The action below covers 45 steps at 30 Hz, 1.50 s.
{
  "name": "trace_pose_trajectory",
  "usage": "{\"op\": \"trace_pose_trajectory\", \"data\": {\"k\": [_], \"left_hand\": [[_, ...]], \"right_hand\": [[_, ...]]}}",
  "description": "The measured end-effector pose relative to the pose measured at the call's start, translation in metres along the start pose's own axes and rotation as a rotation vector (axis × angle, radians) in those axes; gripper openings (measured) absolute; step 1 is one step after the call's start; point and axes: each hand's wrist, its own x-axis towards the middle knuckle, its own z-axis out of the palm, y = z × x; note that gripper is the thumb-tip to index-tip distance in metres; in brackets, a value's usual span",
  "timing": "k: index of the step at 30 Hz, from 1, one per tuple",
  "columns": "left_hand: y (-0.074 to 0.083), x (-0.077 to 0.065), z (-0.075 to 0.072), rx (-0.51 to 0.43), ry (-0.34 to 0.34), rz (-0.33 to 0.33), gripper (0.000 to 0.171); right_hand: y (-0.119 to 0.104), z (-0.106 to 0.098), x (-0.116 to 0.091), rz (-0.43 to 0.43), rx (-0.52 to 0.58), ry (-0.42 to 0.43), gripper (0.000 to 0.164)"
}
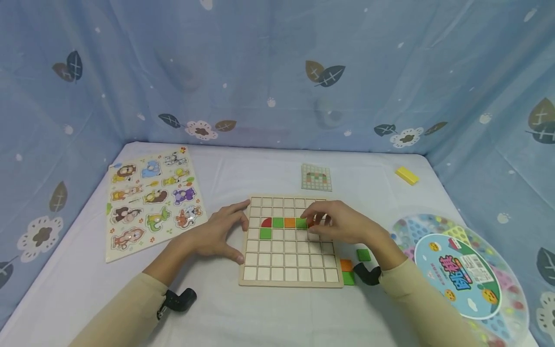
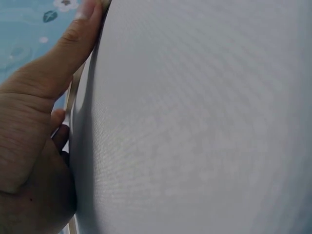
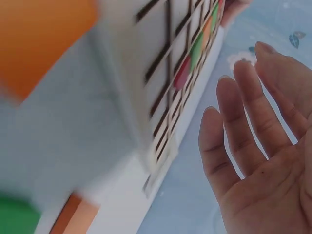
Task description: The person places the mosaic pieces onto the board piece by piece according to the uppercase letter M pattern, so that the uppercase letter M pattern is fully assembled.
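A wooden grid board (image 1: 277,260) lies on the white cloth. One row of it bears a red rounded tile (image 1: 266,222), a green tile (image 1: 278,222), an orange tile (image 1: 289,222) and another green tile (image 1: 301,223). Below the red one is a green tile (image 1: 265,233). My left hand (image 1: 217,233) rests at the board's left edge, thumb and index finger spread along it. Over the board's right part hovers my right hand (image 1: 342,224), partly hiding the row's end. The right wrist view shows its fingers (image 3: 256,122) loosely extended, holding nothing, beside a second red tile (image 3: 182,73).
Loose green (image 1: 363,255) and orange (image 1: 346,265) tiles lie right of the board, with another green tile (image 1: 348,278). Behind it is a pattern card (image 1: 316,177). An animal puzzle (image 1: 143,200) lies left; a round labelled package (image 1: 457,276) and yellow block (image 1: 406,175) lie right.
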Motion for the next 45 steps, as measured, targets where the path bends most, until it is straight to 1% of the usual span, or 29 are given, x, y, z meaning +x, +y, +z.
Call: {"op": "trace_pose_trajectory", "data": {"k": [7,14,20,29,32,40,45], "left_hand": [[0.003,0.001,-0.005,-0.007,-0.009,-0.009,0.07],[0.001,0.002,-0.001,-0.014,-0.002,-0.005,0.071],[0.001,0.002,0.0,-0.011,-0.004,-0.012,0.071],[0.0,0.003,0.0,-0.012,0.003,-0.008,0.071],[-0.001,0.002,0.0,-0.018,0.003,-0.004,0.071],[0.002,0.002,0.0,-0.027,0.025,0.024,0.072],[0.003,0.002,0.0,-0.032,0.024,0.026,0.072]], "right_hand": [[0.009,-0.01,-0.013,0.06,-0.032,0.013,0.031],[0.018,-0.015,-0.024,0.089,-0.04,0.019,0.035],[0.027,-0.019,-0.038,0.12,-0.06,0.034,0.039],[0.034,-0.028,-0.053,0.224,-0.059,0.012,0.041],[0.036,-0.029,-0.057,0.247,-0.053,0.005,0.041],[0.041,-0.032,-0.067,0.263,-0.086,0.018,0.043],[0.044,-0.034,-0.074,0.287,-0.089,0.006,0.046]]}}
